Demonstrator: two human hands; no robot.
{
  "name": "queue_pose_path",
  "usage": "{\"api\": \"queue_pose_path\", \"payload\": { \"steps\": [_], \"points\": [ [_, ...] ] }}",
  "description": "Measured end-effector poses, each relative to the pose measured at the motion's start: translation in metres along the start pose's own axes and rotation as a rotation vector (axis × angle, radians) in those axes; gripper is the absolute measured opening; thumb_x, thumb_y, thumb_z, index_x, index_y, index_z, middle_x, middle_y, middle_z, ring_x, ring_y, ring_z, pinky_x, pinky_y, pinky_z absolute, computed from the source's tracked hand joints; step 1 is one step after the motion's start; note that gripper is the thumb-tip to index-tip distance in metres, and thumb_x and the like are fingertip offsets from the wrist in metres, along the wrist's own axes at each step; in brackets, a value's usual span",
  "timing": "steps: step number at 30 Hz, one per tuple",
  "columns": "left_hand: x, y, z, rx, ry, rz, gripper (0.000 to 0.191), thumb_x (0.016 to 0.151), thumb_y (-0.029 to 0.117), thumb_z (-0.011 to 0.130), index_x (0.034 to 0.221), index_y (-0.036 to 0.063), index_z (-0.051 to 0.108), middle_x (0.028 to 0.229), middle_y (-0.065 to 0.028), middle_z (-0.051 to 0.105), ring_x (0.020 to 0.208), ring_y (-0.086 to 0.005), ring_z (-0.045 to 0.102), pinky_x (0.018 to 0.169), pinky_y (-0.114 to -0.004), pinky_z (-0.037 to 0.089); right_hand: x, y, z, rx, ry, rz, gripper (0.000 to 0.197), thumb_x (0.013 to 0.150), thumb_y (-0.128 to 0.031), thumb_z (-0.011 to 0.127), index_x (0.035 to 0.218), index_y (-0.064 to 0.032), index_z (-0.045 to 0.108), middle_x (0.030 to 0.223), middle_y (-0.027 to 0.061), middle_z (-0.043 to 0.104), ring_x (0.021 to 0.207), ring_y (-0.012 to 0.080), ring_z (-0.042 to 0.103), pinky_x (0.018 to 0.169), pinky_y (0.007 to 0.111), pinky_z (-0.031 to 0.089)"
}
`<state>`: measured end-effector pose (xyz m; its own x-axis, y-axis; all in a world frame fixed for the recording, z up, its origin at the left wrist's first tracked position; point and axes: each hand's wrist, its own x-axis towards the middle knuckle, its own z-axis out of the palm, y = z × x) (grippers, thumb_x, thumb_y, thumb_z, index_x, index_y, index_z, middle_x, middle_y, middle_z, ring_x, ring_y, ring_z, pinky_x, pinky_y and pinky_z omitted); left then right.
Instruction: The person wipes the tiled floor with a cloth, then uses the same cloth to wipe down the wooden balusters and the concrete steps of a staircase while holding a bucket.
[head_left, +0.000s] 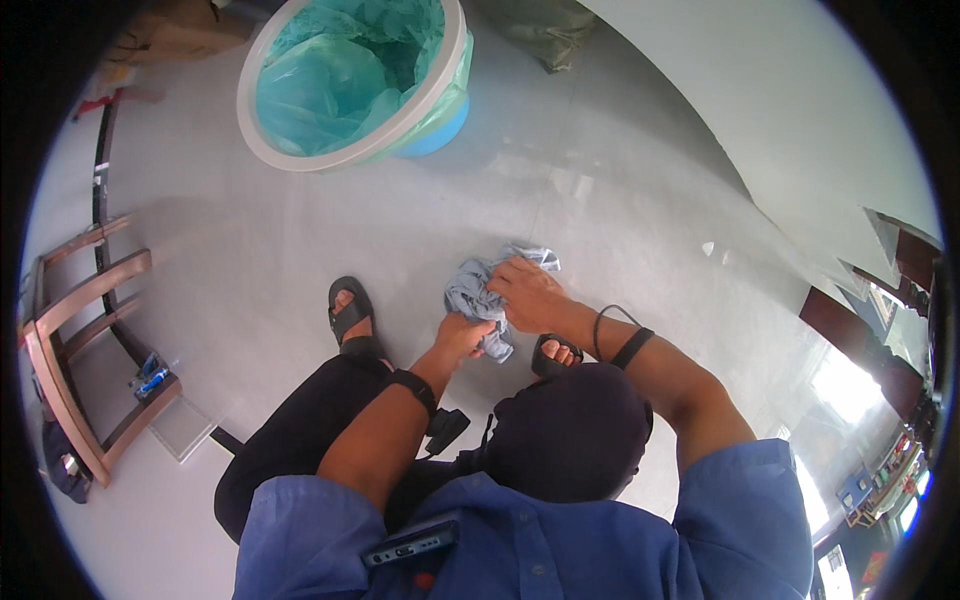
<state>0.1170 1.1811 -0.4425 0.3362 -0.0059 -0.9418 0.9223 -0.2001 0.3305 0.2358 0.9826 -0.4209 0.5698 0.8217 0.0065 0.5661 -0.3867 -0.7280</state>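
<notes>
A crumpled grey-blue cloth (474, 289) is held low over the grey floor, between and just ahead of two feet in black sandals. My left hand (463, 336) is closed on its lower part, and a short end hangs past the fingers. Bent fingers of my right hand (527, 294) grip the upper right of the bunched cloth, the palm turned down. Another end with a pale edge sticks out beyond the right knuckles. Whether the cloth touches the floor cannot be told.
A round bin (251, 112) with a pale rim, blue body and green plastic liner stands ahead. At left is a brown wooden frame (45, 330) with a blue object (152, 377) by it. A white surface (795, 112) curves along the upper right. A sack (551, 34) lies at the top.
</notes>
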Motion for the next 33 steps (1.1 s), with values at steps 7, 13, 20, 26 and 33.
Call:
{"api": "queue_pose_path", "payload": {
  "steps": [7,13,20,26,33],
  "points": [
    [-0.012,0.041,-0.012,0.27,0.62,0.469,0.036,0.081,0.029,0.064,0.091,-0.0044,0.069,0.091,-0.0303,0.07,0.088,-0.0498,0.068,0.078,-0.052,0.056,0.035,0.01,-0.015,0.139,0.13,0.124,0.034,0.077,-0.002,0.065,0.109,-0.0118,0.068,0.107,0.011,0.061,0.108,0.0333,0.06,0.094,0.042,0.052],
    [-0.037,0.108,-0.08,0.334,0.986,0.555,0.038,0.078,0.027,0.06,0.099,-0.0022,0.071,0.089,-0.031,0.07,0.087,-0.0509,0.068,0.079,-0.055,0.055,0.14,0.013,-0.069,0.112,0.191,-0.007,0.034,0.08,-0.004,0.064,0.112,-0.0142,0.067,0.105,0.0116,0.062,0.107,0.0346,0.061,0.092,0.043,0.054],
    [-0.026,0.091,-0.154,0.779,0.81,-0.043,0.056,0.09,0.034,0.064,0.134,0.0022,0.049,0.114,-0.0284,0.07,0.104,-0.0455,0.069,0.095,-0.053,0.054,0.209,0.045,-0.04,-0.141,-0.129,-0.076,0.048,0.089,-0.002,0.056,0.134,-0.016,0.062,0.132,0.0069,0.061,0.131,0.0335,0.049,0.109,0.042,0.046],
    [-0.021,0.069,-0.142,0.869,0.78,0.113,0.056,0.095,0.028,0.065,0.143,0.0152,0.04,0.107,-0.0261,0.07,0.104,-0.0447,0.068,0.091,-0.053,0.054,0.183,0.045,-0.029,0.022,-0.141,-0.141,0.046,0.086,0.004,0.059,0.127,-0.0127,0.068,0.131,0.0042,0.061,0.128,0.0317,0.049,0.11,0.04,0.045],
    [-0.015,-0.001,-0.068,0.725,0.71,0.373,0.033,0.086,0.019,0.067,0.113,0.0009,0.06,0.102,-0.0261,0.071,0.094,-0.0462,0.068,0.085,-0.054,0.054,0.068,0.04,-0.01,0.227,-0.118,-0.191,0.048,0.075,0.006,0.062,0.12,-0.0089,0.068,0.129,0.0089,0.063,0.125,0.0342,0.052,0.11,0.044,0.045]
  ]
}}
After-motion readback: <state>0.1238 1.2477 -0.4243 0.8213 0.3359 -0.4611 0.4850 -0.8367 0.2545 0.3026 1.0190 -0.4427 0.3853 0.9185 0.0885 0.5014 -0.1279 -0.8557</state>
